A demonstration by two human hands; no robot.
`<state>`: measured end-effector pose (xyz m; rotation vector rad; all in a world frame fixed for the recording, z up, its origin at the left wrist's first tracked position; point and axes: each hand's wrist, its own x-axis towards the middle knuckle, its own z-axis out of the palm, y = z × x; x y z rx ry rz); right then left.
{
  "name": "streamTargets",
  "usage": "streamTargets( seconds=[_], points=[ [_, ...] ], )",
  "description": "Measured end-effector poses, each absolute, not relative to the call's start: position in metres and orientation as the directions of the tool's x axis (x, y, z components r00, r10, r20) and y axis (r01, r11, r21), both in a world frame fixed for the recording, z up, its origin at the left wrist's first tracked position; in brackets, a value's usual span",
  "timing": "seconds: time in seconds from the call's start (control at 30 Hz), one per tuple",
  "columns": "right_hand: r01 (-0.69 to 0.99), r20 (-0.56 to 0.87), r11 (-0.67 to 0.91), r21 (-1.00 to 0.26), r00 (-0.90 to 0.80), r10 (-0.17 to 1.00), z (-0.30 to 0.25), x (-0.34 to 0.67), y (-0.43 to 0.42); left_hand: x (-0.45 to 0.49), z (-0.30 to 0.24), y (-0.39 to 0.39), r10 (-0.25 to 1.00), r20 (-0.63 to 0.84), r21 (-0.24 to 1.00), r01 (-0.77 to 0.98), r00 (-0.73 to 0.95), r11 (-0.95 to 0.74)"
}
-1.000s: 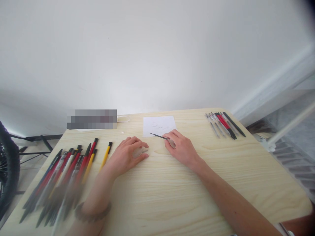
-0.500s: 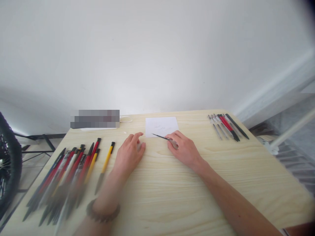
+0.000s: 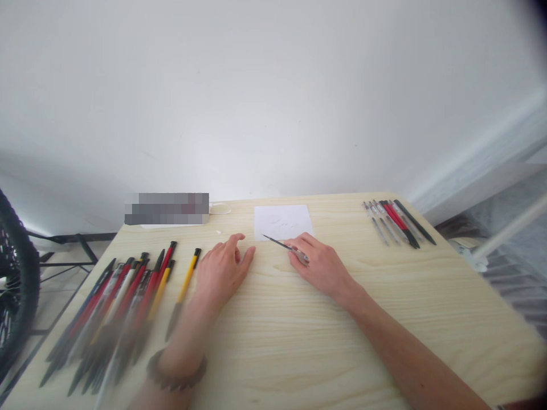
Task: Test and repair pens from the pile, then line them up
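My right hand (image 3: 314,259) pinches a thin pen refill (image 3: 273,241), dark towards its tip and pale at the end near the fingers. The refill points left over the near edge of a white sheet of paper (image 3: 282,216) that bears faint scribbles. To the left, my left hand (image 3: 224,265) rests over the table with thumb and index finger apart. Nothing shows between those two fingers; the inside of the palm is partly hidden. Beside my left forearm lies a yellow and black pen (image 3: 187,278).
A pile of red, black, white and yellow pens (image 3: 128,302) covers the table's left side. Several clear, red and black pens (image 3: 395,222) lie at the right. A blurred-out object (image 3: 166,209) is at the back left, against the white wall (image 3: 273,102). A wheel (image 3: 19,285) stands beyond the left edge.
The left index finger and thumb have shifted slightly, and a pale patch seen between them before no longer shows. The right hand keeps the refill nearly in place. The view has tilted slightly.
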<state>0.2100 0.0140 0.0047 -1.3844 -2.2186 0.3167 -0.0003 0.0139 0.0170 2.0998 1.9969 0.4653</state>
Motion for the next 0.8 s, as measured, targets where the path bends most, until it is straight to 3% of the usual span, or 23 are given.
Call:
streamTargets(
  seconds=[0.23,0.8],
  points=[
    [0.757,0.273,0.490,-0.433,-0.408,0.871,0.0047,0.2082,0.0134,-0.0051,0.0197,0.0171,0.998,0.028,0.378,0.925,-0.050,0.035],
    [0.749,0.268,0.504,-0.430,-0.426,0.864,0.0039,0.2088,0.0135,-0.0084,0.0208,0.0188,0.997,-0.039,0.449,0.890,-0.066,0.077]
  ],
)
